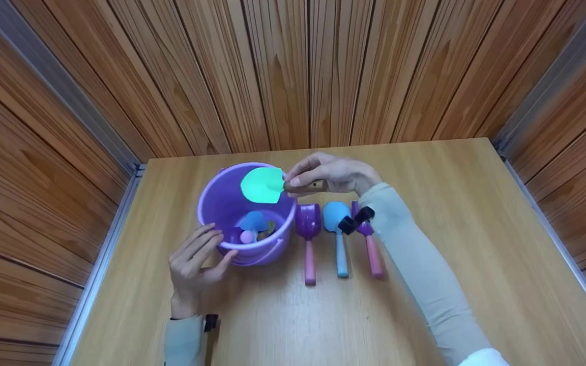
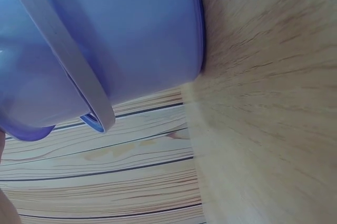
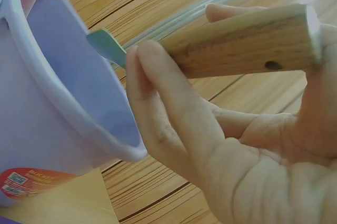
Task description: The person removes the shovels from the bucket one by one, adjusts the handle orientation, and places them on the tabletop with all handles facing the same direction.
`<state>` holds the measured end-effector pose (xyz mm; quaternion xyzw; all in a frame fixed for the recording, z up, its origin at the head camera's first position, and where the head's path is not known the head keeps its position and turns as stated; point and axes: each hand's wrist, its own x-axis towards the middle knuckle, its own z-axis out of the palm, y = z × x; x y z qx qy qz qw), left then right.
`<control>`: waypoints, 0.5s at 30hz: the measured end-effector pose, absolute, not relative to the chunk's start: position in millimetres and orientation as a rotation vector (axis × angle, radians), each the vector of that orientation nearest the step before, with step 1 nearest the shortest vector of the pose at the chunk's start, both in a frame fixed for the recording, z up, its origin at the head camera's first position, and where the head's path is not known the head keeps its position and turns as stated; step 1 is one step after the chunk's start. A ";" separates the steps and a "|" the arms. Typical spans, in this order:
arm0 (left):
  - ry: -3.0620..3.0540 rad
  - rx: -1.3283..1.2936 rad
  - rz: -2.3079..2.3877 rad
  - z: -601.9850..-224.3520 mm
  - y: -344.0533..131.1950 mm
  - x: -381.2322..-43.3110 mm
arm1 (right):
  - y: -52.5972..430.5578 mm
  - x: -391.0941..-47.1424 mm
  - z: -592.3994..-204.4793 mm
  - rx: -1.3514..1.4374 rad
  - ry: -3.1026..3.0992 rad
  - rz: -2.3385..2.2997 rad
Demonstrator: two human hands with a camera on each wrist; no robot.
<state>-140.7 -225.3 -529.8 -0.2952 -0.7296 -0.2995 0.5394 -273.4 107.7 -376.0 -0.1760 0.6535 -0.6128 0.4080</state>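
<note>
In the head view my right hand [image 1: 336,175] pinches the wooden handle [image 3: 247,45] of a small shovel with a bright green blade [image 1: 262,185]. The blade hangs over the mouth of a purple bucket [image 1: 204,203]. My left hand [image 1: 194,259] holds the bucket's near-left rim. Inside the bucket lie a blue toy piece [image 1: 253,221], a pink round piece [image 1: 246,237] and a partly hidden yellow-green item [image 1: 271,226]. The left wrist view shows the bucket's side and its carrying handle [image 2: 68,50] hanging down; only a sliver of the hand appears there.
Right of the bucket lie a purple scoop [image 1: 308,221] with a pink handle, a blue shovel [image 1: 337,216], and another purple tool with a pink handle [image 1: 374,256], partly covered by the right wrist's strap. Wood-panelled walls surround the table [image 1: 293,325] behind and on both sides.
</note>
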 end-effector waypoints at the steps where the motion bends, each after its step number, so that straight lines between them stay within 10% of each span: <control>1: -1.729 -0.703 -0.710 -529.6 -225.1 -141.2 | 112.4 -271.4 -378.6 -0.435 1.634 -1.573; 15: -1.712 -0.724 -0.726 -529.6 -226.6 -142.8 | 165.1 -240.4 -424.0 -0.227 1.217 -2.030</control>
